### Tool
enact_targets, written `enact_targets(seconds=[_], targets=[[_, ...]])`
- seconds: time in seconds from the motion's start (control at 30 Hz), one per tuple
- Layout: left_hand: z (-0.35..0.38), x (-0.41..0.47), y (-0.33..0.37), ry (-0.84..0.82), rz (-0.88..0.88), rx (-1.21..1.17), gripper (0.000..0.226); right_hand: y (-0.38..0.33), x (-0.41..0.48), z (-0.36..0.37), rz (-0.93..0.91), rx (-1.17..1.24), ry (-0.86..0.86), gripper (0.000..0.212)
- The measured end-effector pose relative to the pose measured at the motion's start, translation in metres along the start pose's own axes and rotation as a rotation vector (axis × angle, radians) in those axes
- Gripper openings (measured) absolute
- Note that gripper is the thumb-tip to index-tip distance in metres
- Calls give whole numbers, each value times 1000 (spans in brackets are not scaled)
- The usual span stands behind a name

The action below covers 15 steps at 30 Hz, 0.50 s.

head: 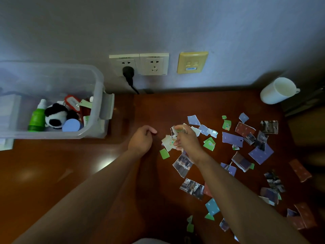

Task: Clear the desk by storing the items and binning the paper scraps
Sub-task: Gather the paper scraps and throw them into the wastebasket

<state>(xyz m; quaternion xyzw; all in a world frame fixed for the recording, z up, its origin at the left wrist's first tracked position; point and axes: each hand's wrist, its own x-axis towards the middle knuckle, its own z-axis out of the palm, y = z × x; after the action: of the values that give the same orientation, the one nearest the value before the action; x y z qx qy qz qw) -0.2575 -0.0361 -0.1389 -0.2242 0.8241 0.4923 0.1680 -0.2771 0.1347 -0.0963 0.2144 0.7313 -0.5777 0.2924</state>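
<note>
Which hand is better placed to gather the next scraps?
Right: the right hand grips scraps, and most loose ones lie on its side. The left hand rests empty, left of them.

On the grey wall ahead of you sit two white sockets side by side, a black plug seated in the left socket, the right socket free, and a yellow faceplate just beside them.

Dark wood tabletop under the right grip, polished and glossy with glare. Thin printed paper scraps in and right of it, torn white edges. Far left, clear smooth plastic box, fuzzy plush panda. Beyond right, smooth white mug.
</note>
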Motion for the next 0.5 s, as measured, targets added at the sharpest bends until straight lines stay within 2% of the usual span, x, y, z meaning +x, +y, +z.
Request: enact_targets(seconds=[0.17, 0.23, 0.37, 0.43, 0.5], targets=[[-14, -23, -12, 15, 42, 212, 18, 20, -4, 11, -162, -411, 81, 6], [-18, -28, -20, 37, 76, 353, 8, 26, -5, 13, -210, -584, 147, 20], [-26, -37, -37, 41, 94, 510, 45, 33, -5, 16, -231, -763, 200, 45], [-27, -38, -40, 62, 72, 506, 40, 34, -3, 18, -207, -804, 207, 50], [-26, -37, -41, 57, 64, 510, 25, 32, 0, 18, -165, -794, 206, 53]])
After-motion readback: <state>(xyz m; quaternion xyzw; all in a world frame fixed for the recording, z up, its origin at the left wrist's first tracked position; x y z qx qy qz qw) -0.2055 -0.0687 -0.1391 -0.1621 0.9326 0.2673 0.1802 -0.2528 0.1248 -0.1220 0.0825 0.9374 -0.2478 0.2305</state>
